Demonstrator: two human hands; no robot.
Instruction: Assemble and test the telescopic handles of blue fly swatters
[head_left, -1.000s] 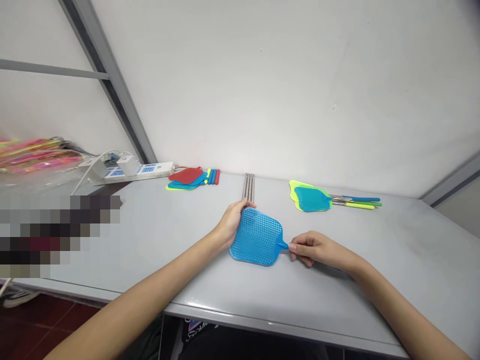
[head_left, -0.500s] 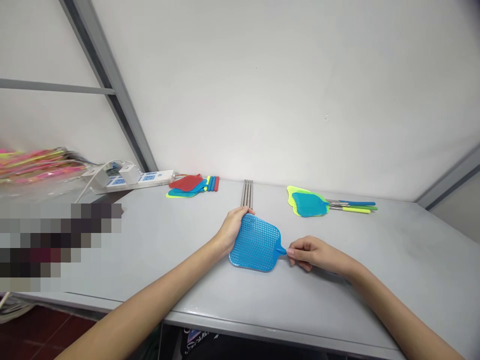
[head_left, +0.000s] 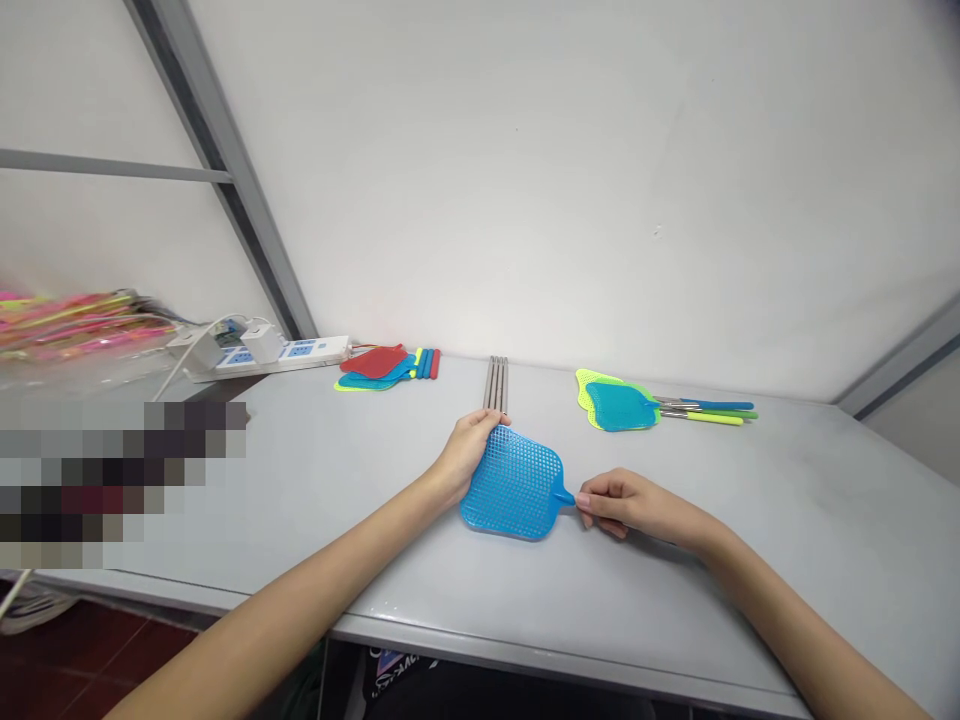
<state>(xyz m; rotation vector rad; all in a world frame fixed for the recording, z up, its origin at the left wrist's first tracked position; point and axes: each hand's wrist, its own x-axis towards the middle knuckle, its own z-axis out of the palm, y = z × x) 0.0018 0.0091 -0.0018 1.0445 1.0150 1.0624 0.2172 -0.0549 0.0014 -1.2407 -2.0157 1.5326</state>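
Observation:
Between my hands is a blue perforated fly swatter head (head_left: pixel 514 485), tilted above the table. My left hand (head_left: pixel 471 450) is closed on its far left edge, fingers partly hidden behind the mesh. At the narrow neck, my right hand (head_left: pixel 611 500) pinches the tip between thumb and fingers; whether a rod is inside that pinch cannot be seen. Just beyond my left hand lie several thin metal rods (head_left: pixel 496 385), side by side, their near ends partly covered by the hand.
Fly swatters (head_left: pixel 622 407) with metal shafts and coloured grips lie at the back right. Loose red, blue and yellow swatter heads (head_left: pixel 373 362) and short handle grips (head_left: pixel 427 363) lie at the back left. Left of them are a white power strip (head_left: pixel 300 350) and a bright bundle (head_left: pixel 82 325).
Both hands keep the same hold on the blue swatter head, which has hardly moved. The whole view has shifted slightly.

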